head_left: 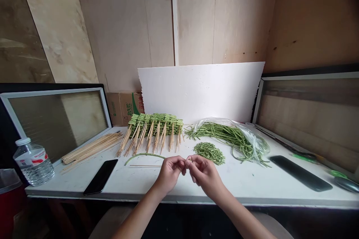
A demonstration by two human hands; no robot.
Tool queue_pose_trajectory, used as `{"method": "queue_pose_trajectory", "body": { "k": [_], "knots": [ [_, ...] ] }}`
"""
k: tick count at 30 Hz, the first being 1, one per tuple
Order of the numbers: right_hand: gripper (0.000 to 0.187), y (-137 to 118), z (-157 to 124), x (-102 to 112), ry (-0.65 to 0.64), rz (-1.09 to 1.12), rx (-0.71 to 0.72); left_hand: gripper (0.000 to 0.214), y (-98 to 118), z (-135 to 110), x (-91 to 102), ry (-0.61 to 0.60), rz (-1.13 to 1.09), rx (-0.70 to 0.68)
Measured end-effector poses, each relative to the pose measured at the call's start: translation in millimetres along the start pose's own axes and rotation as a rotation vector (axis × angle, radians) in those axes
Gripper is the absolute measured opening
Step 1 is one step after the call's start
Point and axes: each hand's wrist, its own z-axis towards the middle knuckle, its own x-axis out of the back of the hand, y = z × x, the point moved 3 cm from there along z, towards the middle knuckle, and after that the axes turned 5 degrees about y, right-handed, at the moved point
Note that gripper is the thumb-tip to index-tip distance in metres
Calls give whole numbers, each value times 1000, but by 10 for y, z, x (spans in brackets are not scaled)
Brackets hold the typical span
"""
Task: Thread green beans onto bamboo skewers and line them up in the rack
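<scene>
My left hand and my right hand meet above the front middle of the table, fingers pinched. Whatever lies between the fingertips is too small or hidden to make out. Just left of my left hand are a long green bean, curved, and a thin bamboo skewer; their right ends pass out of sight behind that hand. Beyond my right hand sits a pile of short cut bean pieces. Further back, skewered bean pieces are stacked, their stick ends pointing toward me.
Long uncut beans lie in a clear plastic bag at the back right. Loose bamboo skewers, a phone and a water bottle are on the left. A long black object lies right. A white board stands behind.
</scene>
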Motion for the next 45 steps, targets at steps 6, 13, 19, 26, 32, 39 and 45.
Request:
{"method": "queue_pose_trajectory", "body": {
  "k": [6, 13, 19, 26, 32, 39, 45],
  "knots": [
    [43, 42, 17, -71, -48, 232, -66, 51, -74, 6, -26, 45, -80, 23],
    [49, 145, 7, -150, -13, 358, -101, 43, -193, -5, -53, 85, -223, 76],
    [43, 290, 38, -184, -2, 542, -148, 33, -303, 3, -66, 116, -357, 125],
    [43, 364, 42, -241, -9, 798, -256, 27, -283, -14, -119, 174, -553, 218],
    [47, 262, 115, -112, 25, 770, -210, 31, -211, -6, -112, 147, -537, 209],
    [52, 477, 549, 997, 365, -12, -5, 43, -342, 38, 26, 134, -289, 155],
    [34, 743, 785, 1667, 260, -772, -67, 49, -378, 71, 57, 98, -43, 158]
  ]
}}
